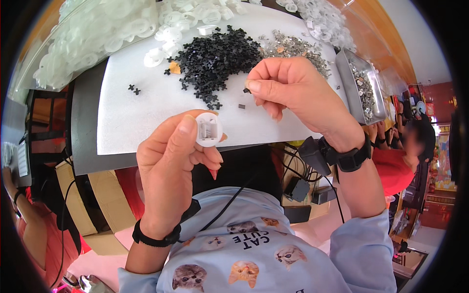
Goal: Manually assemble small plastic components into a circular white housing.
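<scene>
My left hand (pixel 168 156) is closed on a round white plastic housing (pixel 209 130), its recessed square inside facing up toward me. Thumb and fingers grip it by the left rim. To the right, my right hand (pixel 288 90) pinches a small black part (pixel 246 90) between thumb and fingertips; most of it is hidden. The two hands are apart, both above the white foam sheet (pixel 122 117). Just beyond them lies a heap of black cross-shaped pieces (pixel 210 58). One small grey metal piece (pixel 242 106) rests on the sheet between the hands.
Small metal parts (pixel 298 51) are piled at the back right, beside a metal tray (pixel 364 93) of more. Clear bags of white plastic parts (pixel 97 39) stand at the back left. Two loose black crosses (pixel 134 90) lie left. Co-workers (pixel 398 166) sit at right and left.
</scene>
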`<state>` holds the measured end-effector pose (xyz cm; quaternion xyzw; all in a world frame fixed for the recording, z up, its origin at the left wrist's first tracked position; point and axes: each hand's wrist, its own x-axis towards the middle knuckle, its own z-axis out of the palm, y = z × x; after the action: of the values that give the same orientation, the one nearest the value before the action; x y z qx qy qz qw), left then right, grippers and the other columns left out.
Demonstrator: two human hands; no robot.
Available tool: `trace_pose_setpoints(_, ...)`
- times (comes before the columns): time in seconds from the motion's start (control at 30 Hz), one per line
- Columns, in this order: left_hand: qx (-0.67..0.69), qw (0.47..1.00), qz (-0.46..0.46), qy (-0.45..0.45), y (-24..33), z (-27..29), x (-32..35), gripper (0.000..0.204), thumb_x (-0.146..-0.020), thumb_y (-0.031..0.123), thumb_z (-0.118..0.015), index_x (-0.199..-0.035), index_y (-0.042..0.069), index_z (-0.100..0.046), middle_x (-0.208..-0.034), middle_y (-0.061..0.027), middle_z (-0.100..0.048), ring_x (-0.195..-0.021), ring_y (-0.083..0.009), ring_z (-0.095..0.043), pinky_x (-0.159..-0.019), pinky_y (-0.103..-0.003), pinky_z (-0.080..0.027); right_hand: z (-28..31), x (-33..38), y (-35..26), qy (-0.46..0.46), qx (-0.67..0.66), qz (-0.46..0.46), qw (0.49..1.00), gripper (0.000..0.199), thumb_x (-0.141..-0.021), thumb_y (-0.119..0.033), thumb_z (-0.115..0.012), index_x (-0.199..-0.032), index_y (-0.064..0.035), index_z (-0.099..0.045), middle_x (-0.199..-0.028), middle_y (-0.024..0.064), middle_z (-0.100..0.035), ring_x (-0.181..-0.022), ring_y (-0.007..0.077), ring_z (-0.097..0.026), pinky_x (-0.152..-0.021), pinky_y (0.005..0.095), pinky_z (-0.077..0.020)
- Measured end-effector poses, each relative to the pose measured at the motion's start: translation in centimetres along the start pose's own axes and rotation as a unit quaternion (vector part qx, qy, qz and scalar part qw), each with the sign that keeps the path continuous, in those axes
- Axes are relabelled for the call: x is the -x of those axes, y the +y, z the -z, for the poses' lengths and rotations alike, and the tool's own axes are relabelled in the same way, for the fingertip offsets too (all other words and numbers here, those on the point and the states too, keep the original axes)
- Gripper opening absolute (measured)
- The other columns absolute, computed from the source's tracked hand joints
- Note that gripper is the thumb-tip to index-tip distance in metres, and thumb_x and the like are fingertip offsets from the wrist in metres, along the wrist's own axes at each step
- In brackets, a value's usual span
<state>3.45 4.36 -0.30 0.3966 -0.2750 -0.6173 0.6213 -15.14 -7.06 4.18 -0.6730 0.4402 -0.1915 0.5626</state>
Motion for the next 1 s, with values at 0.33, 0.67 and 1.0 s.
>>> trace_pose_setpoints(0.33,-0.026,0.998,0.036,-0.037,-0.7,-1.3,0.1,0.036,-0.099,0.025,-0.046,-0.105,-0.007,-0.061,-0.080,-0.0102,-0.064,-0.059,-0.0102,-0.057,-0.051,-0.022,-0.046,0.3,1.4,0.7,-0.067,-0.238,-0.042,0.968,0.013,-0.089,-0.013,-0.060,-0.086,-0.0003,-0.062,-0.071,0.0031,-0.061,-0.055,0.0058,-0.055,-0.048,0.0200,-0.0441)
trace_pose_setpoints(0.67,0.017,0.994,0.106,-0.020,-0.1,-2.2,0.4,0.045,-0.100,0.036,-0.043,-0.083,-0.002,-0.062,-0.059,-0.0061,-0.056,-0.039,-0.0071,-0.043,-0.034,-0.020,-0.029,-2.1,2.5,-2.2,-0.110,0.009,0.088,0.990,0.009,-0.089,-0.008,-0.059,-0.085,0.0002,-0.058,-0.071,-0.0025,-0.053,-0.062,0.0039,-0.045,-0.054,0.0200,-0.0376)
trace_pose_setpoints(1.0,-0.013,0.992,0.122,0.009,0.0,-2.3,0.9,0.045,-0.098,0.039,-0.045,-0.075,0.004,-0.060,-0.056,-0.0025,-0.053,-0.036,-0.0055,-0.040,-0.031,-0.018,-0.024,-3.4,2.3,-1.1,-0.024,0.215,0.317,0.924,0.008,-0.080,0.001,-0.061,-0.080,-0.0019,-0.054,-0.070,0.0081,-0.048,-0.062,0.0230,-0.050,-0.055,0.0311,-0.0395)
